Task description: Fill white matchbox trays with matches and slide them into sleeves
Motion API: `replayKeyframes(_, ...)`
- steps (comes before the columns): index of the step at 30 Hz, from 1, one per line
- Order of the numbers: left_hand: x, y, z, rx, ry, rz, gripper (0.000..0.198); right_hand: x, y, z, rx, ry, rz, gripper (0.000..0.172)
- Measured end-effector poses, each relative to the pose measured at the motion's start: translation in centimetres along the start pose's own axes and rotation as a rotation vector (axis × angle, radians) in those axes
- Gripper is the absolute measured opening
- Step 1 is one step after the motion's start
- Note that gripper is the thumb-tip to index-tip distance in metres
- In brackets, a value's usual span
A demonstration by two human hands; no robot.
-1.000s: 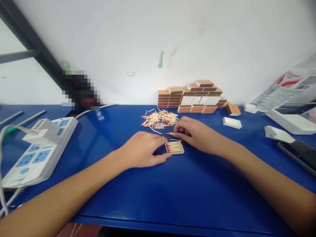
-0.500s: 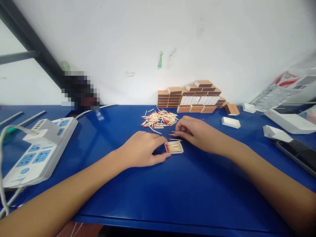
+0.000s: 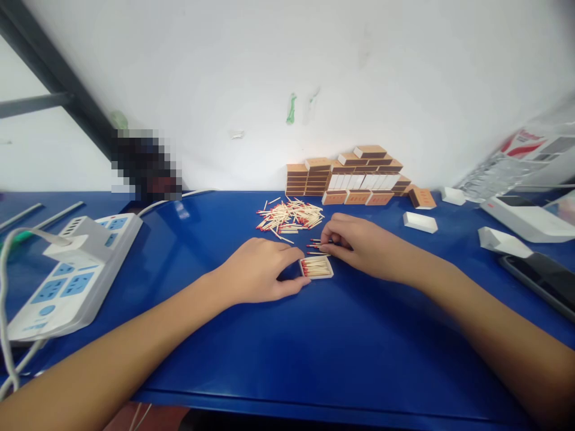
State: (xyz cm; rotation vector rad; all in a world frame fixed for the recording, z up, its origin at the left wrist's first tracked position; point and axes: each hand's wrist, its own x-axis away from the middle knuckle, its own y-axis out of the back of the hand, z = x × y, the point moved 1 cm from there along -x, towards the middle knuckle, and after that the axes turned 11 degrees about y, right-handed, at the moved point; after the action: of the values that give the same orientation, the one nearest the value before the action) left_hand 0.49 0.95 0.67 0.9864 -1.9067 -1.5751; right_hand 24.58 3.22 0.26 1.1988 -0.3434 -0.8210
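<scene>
A small white matchbox tray point(image 3: 331, 275) lies on the blue table, filled with red-tipped matches point(image 3: 315, 266). My left hand point(image 3: 263, 269) steadies its left end between thumb and index finger, the fingertips at the two left corners. Just beyond the tray, my right hand point(image 3: 353, 242) has its thumb and fingers pinched together on a match point(image 3: 315, 245); the match's far end is hidden by the fingertips. Other single matches lie beside it, one point(image 3: 315, 252) close to the tray's back edge. Behind them is a loose heap of matches point(image 3: 290, 215), heads pointing various ways.
Brown matchboxes point(image 3: 359, 169) are stacked against the wall. White box pieces point(image 3: 420, 222) and a phone point(image 3: 545, 284) lie to the right, with a plastic-wrapped pack point(image 3: 512, 161) behind. A power strip point(image 3: 74, 281) with cables occupies the left side.
My right hand has shifted slightly toward me and to the right, its fingertips lower over the single matches. The left hand and the tray have stayed in place.
</scene>
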Motion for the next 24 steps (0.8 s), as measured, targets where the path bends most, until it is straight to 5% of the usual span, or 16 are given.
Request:
replayKeyframes(16, 0.0, 0.1, -0.1, -0.018, -0.024, 0.002, 0.032, 0.9, 0.2, -1.5, 0.019, -0.018, 0.075, 0.021)
replayKeyframes(24, 0.0, 0.1, -0.1, -0.025, 0.006, 0.019, 0.034, 0.2, -0.2, 0.3, 0.019, -0.001, 0.020, 0.022)
